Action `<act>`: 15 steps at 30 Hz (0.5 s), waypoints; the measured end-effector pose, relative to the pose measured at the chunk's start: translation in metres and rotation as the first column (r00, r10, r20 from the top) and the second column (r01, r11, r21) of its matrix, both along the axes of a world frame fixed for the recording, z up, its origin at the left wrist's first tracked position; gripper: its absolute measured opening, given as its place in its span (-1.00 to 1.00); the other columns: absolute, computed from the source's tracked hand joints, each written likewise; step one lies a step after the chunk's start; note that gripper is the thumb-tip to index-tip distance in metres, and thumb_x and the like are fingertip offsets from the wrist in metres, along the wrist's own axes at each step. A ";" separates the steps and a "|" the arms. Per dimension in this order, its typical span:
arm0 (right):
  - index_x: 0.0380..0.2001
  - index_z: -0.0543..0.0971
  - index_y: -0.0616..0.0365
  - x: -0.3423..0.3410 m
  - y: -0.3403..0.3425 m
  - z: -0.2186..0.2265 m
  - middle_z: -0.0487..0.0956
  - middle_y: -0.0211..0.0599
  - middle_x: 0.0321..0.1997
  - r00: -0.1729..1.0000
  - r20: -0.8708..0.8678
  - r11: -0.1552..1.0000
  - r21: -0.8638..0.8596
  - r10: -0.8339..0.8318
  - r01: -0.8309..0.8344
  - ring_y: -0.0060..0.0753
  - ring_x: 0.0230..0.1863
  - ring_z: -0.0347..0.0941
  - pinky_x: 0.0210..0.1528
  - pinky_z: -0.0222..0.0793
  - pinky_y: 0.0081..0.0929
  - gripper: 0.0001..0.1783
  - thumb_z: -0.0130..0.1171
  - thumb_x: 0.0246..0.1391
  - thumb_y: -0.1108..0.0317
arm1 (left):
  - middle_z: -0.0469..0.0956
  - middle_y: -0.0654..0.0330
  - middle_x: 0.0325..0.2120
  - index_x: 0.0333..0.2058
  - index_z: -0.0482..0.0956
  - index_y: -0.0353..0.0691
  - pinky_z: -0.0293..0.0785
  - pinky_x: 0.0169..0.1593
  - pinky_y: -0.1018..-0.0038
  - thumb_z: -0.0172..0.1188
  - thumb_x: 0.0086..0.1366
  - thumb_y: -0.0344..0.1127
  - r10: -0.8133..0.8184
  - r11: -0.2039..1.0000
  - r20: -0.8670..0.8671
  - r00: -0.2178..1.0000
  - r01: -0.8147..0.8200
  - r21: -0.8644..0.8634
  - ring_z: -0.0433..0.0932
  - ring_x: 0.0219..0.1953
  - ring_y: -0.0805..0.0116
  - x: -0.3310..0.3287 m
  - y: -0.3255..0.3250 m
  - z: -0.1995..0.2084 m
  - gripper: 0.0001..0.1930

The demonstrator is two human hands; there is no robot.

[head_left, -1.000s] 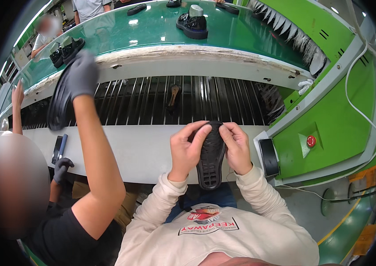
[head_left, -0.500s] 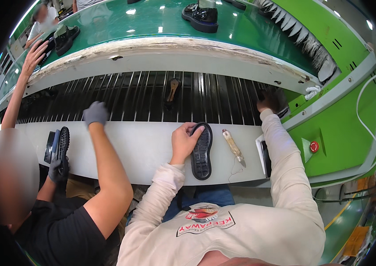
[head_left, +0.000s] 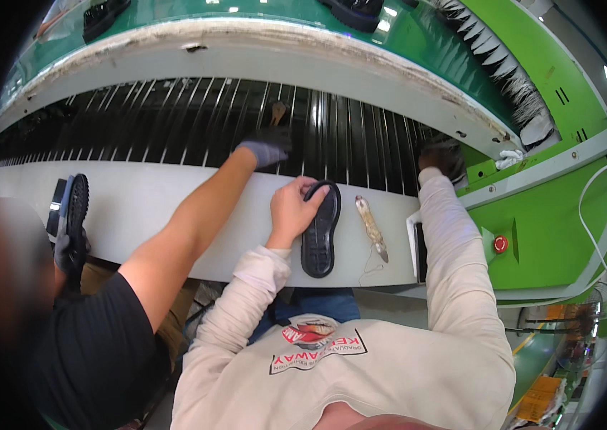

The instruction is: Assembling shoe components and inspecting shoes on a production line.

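My left hand [head_left: 295,209] is closed on the upper end of a black shoe sole [head_left: 319,244], its thumb over the rim. The sole lies lengthwise on the white ledge [head_left: 249,215], hollow side up. My right hand [head_left: 441,159] reaches over the rollers at the mouth of the green machine. Deep shadow hides its fingers and anything in them. Between my arms rests a knife [head_left: 371,228] with a wrapped, pale handle and a thin string.
A co-worker's gloved hand [head_left: 269,147] reaches over the metal rollers [head_left: 203,122], near a brown, narrow object [head_left: 278,112]. Their other hand holds a black sole [head_left: 76,208]. Black shoes [head_left: 353,13] stand on the green belt above. A red button [head_left: 500,244] is on the green machine [head_left: 547,236].
The co-worker's gloved hand has moved right across the rollers. My view has shifted; the upper belt shows less. My left hand still holds the sole, and my right hand stays by the machine mouth.
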State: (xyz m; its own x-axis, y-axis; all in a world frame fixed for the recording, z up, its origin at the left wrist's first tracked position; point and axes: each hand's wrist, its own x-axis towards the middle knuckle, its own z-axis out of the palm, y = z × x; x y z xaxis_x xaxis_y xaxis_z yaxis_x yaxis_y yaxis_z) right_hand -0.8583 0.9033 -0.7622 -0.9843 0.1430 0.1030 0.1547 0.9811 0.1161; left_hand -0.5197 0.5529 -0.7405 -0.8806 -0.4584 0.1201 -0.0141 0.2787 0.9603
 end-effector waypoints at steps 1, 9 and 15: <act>0.27 0.64 0.11 -0.006 0.017 0.005 0.62 0.15 0.34 0.980 -0.197 0.999 0.035 0.042 -0.036 0.27 0.33 0.57 0.37 0.50 0.08 -0.40 0.16 0.40 -0.08 | 0.79 0.03 -0.39 -0.20 0.79 -0.24 0.66 -0.20 0.26 0.55 0.26 -0.05 -0.019 1.000 -0.011 1.000 0.019 0.001 0.78 -0.33 0.07 -0.006 0.004 0.003 -0.64; 0.30 0.52 0.19 0.170 -0.078 0.100 0.58 0.13 0.25 0.930 0.077 -0.855 -0.372 0.361 0.362 0.13 0.17 0.56 0.04 0.57 0.00 -0.19 0.15 0.38 -0.33 | 0.77 0.08 -0.38 -0.08 0.79 -0.34 0.66 -0.18 0.40 0.62 0.20 -0.17 -0.016 0.993 -0.040 0.999 0.021 0.113 0.72 -0.36 0.34 -0.009 -0.010 0.003 -0.58; 0.42 0.46 0.15 0.283 -0.121 0.097 0.64 0.01 0.23 0.879 -0.066 -0.712 -0.617 0.473 0.337 -0.01 0.16 0.64 0.02 0.68 0.01 -0.16 0.02 0.47 -0.37 | 0.79 0.15 -0.33 -0.05 0.77 -0.35 0.66 -0.17 0.49 0.60 0.25 -0.21 -0.075 0.980 -0.056 0.996 0.084 0.182 0.72 -0.32 0.44 -0.018 -0.002 -0.003 -0.60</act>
State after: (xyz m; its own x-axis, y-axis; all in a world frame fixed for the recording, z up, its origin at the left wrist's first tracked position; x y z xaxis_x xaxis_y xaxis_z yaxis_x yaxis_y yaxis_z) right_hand -0.5755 0.7826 -0.6655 -0.8517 -0.5136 -0.1041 0.4270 -0.5648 -0.7062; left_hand -0.5377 0.5510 -0.7436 -0.9102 -0.4057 0.0840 0.0494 0.0952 0.9942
